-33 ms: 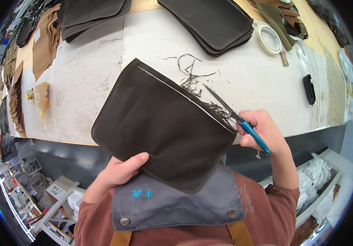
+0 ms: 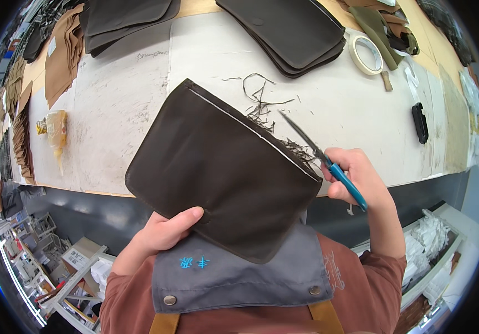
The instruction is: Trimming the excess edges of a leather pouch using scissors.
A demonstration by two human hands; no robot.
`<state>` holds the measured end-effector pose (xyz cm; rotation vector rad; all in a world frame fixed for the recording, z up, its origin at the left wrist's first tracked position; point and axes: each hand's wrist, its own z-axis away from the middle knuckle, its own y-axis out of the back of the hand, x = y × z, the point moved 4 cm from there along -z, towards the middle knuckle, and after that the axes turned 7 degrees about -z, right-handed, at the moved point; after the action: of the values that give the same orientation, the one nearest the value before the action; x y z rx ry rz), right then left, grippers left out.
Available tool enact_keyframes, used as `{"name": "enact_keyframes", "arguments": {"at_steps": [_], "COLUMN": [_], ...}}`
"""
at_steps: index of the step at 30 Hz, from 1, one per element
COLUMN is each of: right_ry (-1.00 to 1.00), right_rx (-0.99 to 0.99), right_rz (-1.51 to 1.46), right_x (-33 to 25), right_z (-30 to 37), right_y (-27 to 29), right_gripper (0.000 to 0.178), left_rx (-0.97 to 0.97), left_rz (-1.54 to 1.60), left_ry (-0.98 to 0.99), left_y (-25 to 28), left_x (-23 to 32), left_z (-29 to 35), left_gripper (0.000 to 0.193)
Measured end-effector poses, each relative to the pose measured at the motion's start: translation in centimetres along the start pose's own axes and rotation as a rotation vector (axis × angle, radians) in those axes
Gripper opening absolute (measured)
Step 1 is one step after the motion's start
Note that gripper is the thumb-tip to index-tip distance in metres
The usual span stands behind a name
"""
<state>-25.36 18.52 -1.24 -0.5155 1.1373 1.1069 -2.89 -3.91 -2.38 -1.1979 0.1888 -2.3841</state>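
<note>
A dark brown leather-like flap piece (image 2: pixel 222 172) with rounded lower corners is held tilted in front of my apron. My left hand (image 2: pixel 170 227) grips its lower edge, with the thumb on top beside a small round mark and the fingers hidden underneath. A pale line runs along the piece's upper right edge. In my right hand (image 2: pixel 356 172) is a pair of blue-handled scissors (image 2: pixel 348 186), blades pointing up and left, apart from the piece. Thin dark trimmings (image 2: pixel 261 114) lie on the table just beyond that edge.
Stacks of similar dark pieces (image 2: pixel 284 33) lie at the far side of the table (image 2: pixel 122 106). A roll of tape (image 2: pixel 365 54) and a black object (image 2: pixel 419 122) are at right. Brown cut pieces (image 2: pixel 61 55) and a yellowish bottle (image 2: pixel 57 131) are at left.
</note>
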Motion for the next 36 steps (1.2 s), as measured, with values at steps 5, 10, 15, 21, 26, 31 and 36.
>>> {"name": "enact_keyframes", "arguments": {"at_steps": [5, 10, 15, 21, 26, 31, 36], "right_ry": [-0.005, 0.025, -0.015, -0.031, -0.035, -0.080, -0.077], "right_rx": [-0.039, -0.082, -0.110, -0.111, -0.099, -0.081, -0.051], "right_rz": [0.114, 0.196, 0.223, 0.192, 0.157, 0.117, 0.102], "right_x": [-1.6, -1.9, -2.0, -1.8, -1.5, -1.5, -1.9], "right_z": [-1.6, -2.7, -2.9, -2.6, -2.5, -2.3, -2.3], "right_y": [-0.5, -0.8, -0.8, -0.9, -0.9, -0.9, -0.9], "right_gripper": [0.075, 0.067, 0.068, 0.069, 0.068, 0.067, 0.065], "left_rx": [-0.026, -0.101, -0.127, -0.130, -0.130, -0.153, -0.153], "left_rz": [-0.001, -0.069, -0.059, -0.087, -0.058, -0.072, -0.091], "left_ry": [0.046, 0.031, 0.019, -0.037, -0.049, -0.032, -0.035], "left_y": [-0.1, -0.4, -0.5, -0.5, -0.7, -0.7, -0.8], "left_x": [0.0, 0.3, 0.2, 0.4, 0.4, 0.5, 0.5], "left_z": [-0.3, -0.3, -0.4, -0.6, -0.6, -0.7, -0.6], "left_gripper": [0.049, 0.046, 0.046, 0.040, 0.035, 0.035, 0.035]}}
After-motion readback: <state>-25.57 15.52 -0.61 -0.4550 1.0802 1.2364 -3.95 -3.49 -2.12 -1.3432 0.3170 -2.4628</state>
